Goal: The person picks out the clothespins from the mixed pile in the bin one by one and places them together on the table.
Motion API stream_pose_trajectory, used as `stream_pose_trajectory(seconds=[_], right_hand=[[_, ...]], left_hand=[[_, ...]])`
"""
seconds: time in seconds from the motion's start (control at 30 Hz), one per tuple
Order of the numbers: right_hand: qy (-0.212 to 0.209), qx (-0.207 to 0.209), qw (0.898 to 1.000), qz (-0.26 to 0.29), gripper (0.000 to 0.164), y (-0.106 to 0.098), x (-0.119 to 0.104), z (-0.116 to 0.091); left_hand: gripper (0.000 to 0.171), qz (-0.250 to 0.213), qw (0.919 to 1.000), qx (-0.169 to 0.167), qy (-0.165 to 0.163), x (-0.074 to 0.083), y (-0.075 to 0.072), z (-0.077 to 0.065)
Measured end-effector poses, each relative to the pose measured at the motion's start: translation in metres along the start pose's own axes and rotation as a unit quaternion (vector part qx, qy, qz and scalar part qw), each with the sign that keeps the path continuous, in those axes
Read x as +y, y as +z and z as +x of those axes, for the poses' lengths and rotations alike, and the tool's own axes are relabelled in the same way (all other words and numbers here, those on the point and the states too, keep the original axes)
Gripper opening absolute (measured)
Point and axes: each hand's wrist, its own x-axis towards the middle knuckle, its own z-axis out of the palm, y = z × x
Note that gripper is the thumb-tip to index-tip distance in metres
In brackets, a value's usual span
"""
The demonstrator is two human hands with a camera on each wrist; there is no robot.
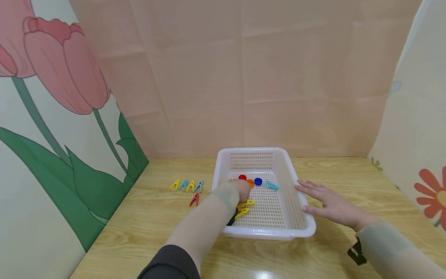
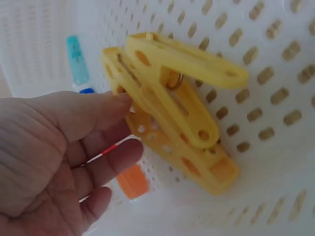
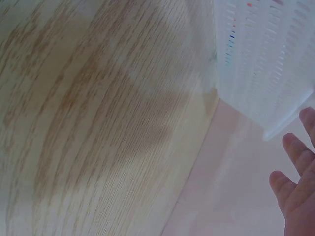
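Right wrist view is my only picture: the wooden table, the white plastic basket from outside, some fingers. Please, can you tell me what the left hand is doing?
Observer: The left hand pinches a yellow plastic clothespin inside the white plastic basket.
Operator: Thank you. Does something lie on the wooden table outside the basket?
Observer: Five plastic clothespins lie to its left: two yellow, two blue, one red.
Operator: Through the wall holes I see small colour spots. What lies inside there?
Observer: Among other things, a small round red piece, an orange one and a blue one.
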Motion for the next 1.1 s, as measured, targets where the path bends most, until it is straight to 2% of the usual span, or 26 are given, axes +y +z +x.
stream_pose_trajectory(seconds=[0.2, 0.33, 0.43, 0.57, 0.77, 0.87, 0.97, 1.1], right_hand=[[-0.003, 0.002, 1.000, 0.001, 0.064, -0.001, 0.000, 0.001], [-0.004, 0.001, 1.000, -0.003, 0.064, -0.001, 0.000, 0.001], [-0.005, 0.002, 1.000, -0.004, 0.064, -0.001, -0.001, 0.001], [-0.005, 0.000, 1.000, -0.001, 0.064, -0.001, 0.000, 0.001], [0.003, -0.006, 1.000, 0.006, 0.064, -0.001, -0.001, 0.001], [0.003, -0.005, 1.000, 0.007, 0.064, -0.001, -0.001, 0.001], [0.001, -0.003, 1.000, 0.006, 0.064, -0.001, 0.000, 0.001], [0.003, -0.003, 1.000, 0.007, 0.063, -0.001, 0.000, 0.001]], left_hand=[[0.015, 0.000, 0.9990, 0.025, 0.037, 0.001, 0.005, 0.014], [0.011, -0.012, 0.9987, 0.029, 0.041, 0.002, 0.005, 0.015], [0.012, -0.004, 0.9983, 0.034, 0.046, 0.003, 0.003, 0.011], [0.017, -0.006, 0.9988, 0.034, 0.036, 0.004, 0.001, 0.003], [0.040, -0.055, 0.9982, -0.009, -0.021, 0.003, 0.001, 0.000], [0.047, -0.050, 0.9981, -0.020, -0.030, 0.004, -0.002, -0.008], [0.046, -0.046, 0.9981, -0.024, -0.033, 0.006, -0.003, -0.011], [0.033, -0.041, 0.9983, -0.025, -0.034, 0.006, -0.001, -0.009]])
